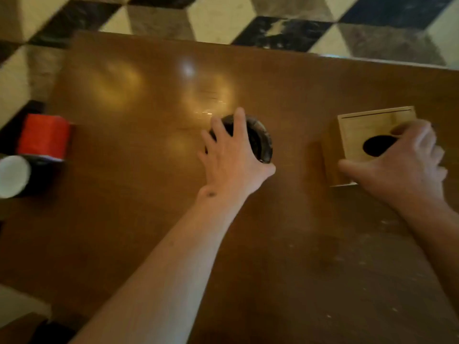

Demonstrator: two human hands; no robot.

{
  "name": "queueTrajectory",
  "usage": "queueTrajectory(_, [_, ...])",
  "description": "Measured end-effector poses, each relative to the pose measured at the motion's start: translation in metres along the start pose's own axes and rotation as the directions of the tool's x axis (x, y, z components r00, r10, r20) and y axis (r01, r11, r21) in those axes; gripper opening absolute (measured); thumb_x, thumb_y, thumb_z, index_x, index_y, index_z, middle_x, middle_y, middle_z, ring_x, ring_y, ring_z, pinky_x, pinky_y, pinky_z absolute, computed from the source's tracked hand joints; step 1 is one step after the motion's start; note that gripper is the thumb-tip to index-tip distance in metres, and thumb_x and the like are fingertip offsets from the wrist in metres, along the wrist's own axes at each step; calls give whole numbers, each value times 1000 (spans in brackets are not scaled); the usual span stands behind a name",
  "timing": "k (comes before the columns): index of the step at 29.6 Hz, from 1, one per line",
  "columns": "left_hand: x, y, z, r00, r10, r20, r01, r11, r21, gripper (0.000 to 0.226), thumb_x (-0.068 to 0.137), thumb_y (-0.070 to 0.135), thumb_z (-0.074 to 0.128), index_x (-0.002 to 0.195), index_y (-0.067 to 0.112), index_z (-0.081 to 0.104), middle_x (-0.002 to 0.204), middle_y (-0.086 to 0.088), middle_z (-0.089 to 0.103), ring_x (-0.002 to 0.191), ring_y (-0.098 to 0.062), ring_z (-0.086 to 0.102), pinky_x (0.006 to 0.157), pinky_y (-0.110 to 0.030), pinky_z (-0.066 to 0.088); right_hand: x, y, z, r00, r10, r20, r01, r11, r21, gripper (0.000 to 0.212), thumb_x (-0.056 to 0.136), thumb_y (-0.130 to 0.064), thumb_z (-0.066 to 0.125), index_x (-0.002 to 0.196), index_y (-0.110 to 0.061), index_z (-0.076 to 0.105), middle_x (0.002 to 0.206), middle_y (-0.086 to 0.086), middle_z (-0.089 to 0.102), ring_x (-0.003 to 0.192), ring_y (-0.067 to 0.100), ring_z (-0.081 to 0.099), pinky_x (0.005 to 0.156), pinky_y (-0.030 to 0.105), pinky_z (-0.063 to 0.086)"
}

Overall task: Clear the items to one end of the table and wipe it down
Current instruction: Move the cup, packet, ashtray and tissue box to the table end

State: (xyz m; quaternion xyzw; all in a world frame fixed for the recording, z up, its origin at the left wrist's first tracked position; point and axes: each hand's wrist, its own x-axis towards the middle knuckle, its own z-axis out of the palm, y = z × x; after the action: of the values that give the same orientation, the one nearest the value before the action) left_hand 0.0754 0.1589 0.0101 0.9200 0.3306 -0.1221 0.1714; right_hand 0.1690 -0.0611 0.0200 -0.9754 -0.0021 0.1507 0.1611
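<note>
On the brown wooden table [149, 194] my left hand [231, 157] grips a dark round bowl-like object [260, 140] from above, fingers spread over its rim. To the right, my right hand [407, 165] holds a light wooden box [360, 130] with a dark oval opening in its top; the thumb is on the near side and the fingers curl over the right side. At the table's left edge stand a red cylindrical object [44, 136] and a white cup [12, 176]. The picture is blurred.
Beyond the table's far edge lies a floor [223, 16] tiled in a black, grey and cream cube pattern. Light specks dot the table surface [372, 256] at the near right. A pale object [17, 304] shows at the lower left corner.
</note>
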Motion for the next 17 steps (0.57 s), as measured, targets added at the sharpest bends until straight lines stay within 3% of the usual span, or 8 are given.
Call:
queueTrajectory(3, [-18, -95, -32, 967, -243, -75, 236, 968, -85, 118, 63, 65, 83, 151, 36, 9, 160, -11, 14, 143, -45, 18, 108, -63, 36, -21, -83, 25, 976, -207, 69, 207, 978, 18, 106, 38, -75, 66, 126, -31, 26, 138, 8, 36, 125, 43, 40, 98, 66, 36])
queueTrajectory(5, [-26, -125, -36, 949, -308, -65, 302, 949, -88, 118, 63, 66, 83, 150, 36, 9, 159, -10, 16, 142, -44, 20, 107, -62, 37, -30, -117, 29, 942, -314, 118, 313, 949, 21, 104, 41, -70, 72, 126, -34, 25, 138, 5, 34, 126, 40, 39, 100, 65, 36])
queueTrajectory(8, [-36, -210, -56, 889, -452, -74, 441, 888, -129, 117, 61, 66, 83, 148, 37, 10, 158, -11, 17, 140, -43, 22, 105, -60, 38, -56, -202, 74, 821, -516, 243, 530, 848, 9, 105, 46, -67, 76, 130, -33, 24, 142, 2, 31, 129, 36, 36, 104, 61, 33])
queueTrajectory(10, [-39, -222, -56, 880, -471, -60, 462, 879, -119, 118, 62, 67, 83, 149, 37, 9, 159, -10, 15, 140, -42, 22, 105, -60, 38, -64, -223, 78, 764, -572, 298, 595, 803, 15, 104, 49, -63, 80, 132, -30, 26, 143, 1, 29, 130, 34, 35, 105, 56, 32])
queueTrajectory(12, [-46, -278, -66, 839, -539, -78, 523, 837, -161, 119, 62, 67, 83, 149, 36, 8, 158, -10, 16, 140, -42, 23, 104, -59, 39, -87, -274, 114, 664, -652, 367, 698, 716, 11, 102, 51, -59, 82, 132, -27, 28, 145, 1, 28, 131, 34, 34, 105, 54, 31])
queueTrajectory(17, [-57, -354, -63, 775, -629, -53, 611, 768, -191, 123, 63, 67, 83, 151, 35, 4, 159, -9, 14, 142, -41, 21, 107, -58, 38, -115, -352, 157, 538, -725, 431, 804, 594, -5, 102, 50, -59, 82, 132, -28, 29, 152, 5, 26, 137, 35, 31, 108, 55, 30])
